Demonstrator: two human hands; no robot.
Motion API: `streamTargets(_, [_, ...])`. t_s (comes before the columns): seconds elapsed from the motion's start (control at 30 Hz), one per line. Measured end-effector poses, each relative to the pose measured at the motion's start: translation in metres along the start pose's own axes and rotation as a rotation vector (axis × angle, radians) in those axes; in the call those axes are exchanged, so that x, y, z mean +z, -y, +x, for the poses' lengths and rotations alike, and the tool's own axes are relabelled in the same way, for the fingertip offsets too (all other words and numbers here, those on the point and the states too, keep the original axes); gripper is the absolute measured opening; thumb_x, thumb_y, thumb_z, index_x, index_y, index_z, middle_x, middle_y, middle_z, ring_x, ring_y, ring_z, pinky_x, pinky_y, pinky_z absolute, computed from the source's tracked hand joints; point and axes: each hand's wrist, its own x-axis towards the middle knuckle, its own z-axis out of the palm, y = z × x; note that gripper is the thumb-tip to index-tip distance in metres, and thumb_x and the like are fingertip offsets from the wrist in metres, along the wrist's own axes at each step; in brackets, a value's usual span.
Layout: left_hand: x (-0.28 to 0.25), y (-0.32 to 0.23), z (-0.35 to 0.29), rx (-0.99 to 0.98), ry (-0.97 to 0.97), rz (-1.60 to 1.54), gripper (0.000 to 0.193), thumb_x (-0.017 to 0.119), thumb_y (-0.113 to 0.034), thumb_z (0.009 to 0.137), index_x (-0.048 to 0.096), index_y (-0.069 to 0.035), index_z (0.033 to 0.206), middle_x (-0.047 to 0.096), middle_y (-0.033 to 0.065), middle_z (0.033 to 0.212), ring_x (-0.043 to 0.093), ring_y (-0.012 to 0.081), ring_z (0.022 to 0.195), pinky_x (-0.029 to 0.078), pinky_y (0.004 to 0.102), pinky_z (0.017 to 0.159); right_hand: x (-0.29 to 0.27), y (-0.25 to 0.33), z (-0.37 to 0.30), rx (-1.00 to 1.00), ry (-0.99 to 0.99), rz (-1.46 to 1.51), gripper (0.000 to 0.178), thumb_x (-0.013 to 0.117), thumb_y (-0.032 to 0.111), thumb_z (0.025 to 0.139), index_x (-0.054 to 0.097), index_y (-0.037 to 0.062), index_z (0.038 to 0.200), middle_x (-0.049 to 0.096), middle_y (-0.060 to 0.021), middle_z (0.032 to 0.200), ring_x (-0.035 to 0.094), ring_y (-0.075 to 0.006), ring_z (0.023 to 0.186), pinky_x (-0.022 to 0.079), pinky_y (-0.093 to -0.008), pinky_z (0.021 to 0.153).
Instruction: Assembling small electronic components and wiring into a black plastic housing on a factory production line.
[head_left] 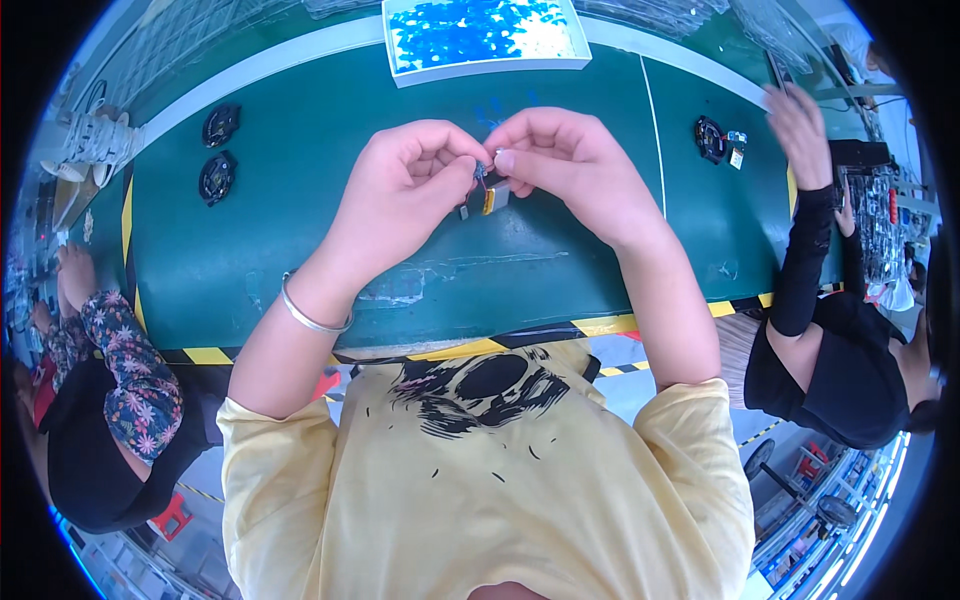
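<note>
My left hand [412, 180] is closed in a pinch above the green table, fingertips on a small dark bluish part with thin wires [480, 172]. Facing it, my right hand [572, 160] pinches a tiny whitish piece [500, 154] between thumb and forefinger. The fingertips of both hands almost meet. Just below them is a small silver battery pack with a yellow end [496, 198], close to the wires. A little dark part [463, 212] is left of the battery. Fingers hide much of what is held, and the exact kinds are too small to tell.
A white box of blue pieces [402, 76] stands at the far side, with a few blue bits [492, 108] before it. Two black round housings [217, 178] lie left; another [711, 139] lies right beside a small board [737, 140]. Co-workers sit on both sides, one hand [800, 135] raised.
</note>
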Motion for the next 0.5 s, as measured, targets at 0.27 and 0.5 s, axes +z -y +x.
streamTargets(0.27, [0.003, 0.002, -0.002, 0.069, -0.05, 0.01, 0.006, 0.062, 0.0, 0.088, 0.066, 0.002, 0.092, 0.064, -0.001, 0.075, 0.055, 0.0007, 0.064, 0.044, 0.0154, 0.056, 0.017, -0.016, 0.009, -0.508, -0.246, -0.339, 0.011, 0.066, 0.003, 0.084, 0.069, -0.0005, 0.093, 0.063, -0.0049, 0.076, 0.06, -0.0099, 0.068, 0.048, -0.0216, 0.063])
streamTargets(0.5, [0.005, 0.005, -0.004, 0.082, -0.132, 0.061, 0.006, 0.062, 0.0, 0.087, 0.067, 0.001, 0.09, 0.065, -0.0003, 0.075, 0.055, 0.0011, 0.063, 0.044, 0.0161, 0.054, 0.016, -0.018, 0.012, -0.579, -0.303, -0.432, 0.011, 0.068, 0.002, 0.08, 0.069, 0.0011, 0.091, 0.063, -0.006, 0.076, 0.061, -0.0131, 0.067, 0.05, -0.0241, 0.059])
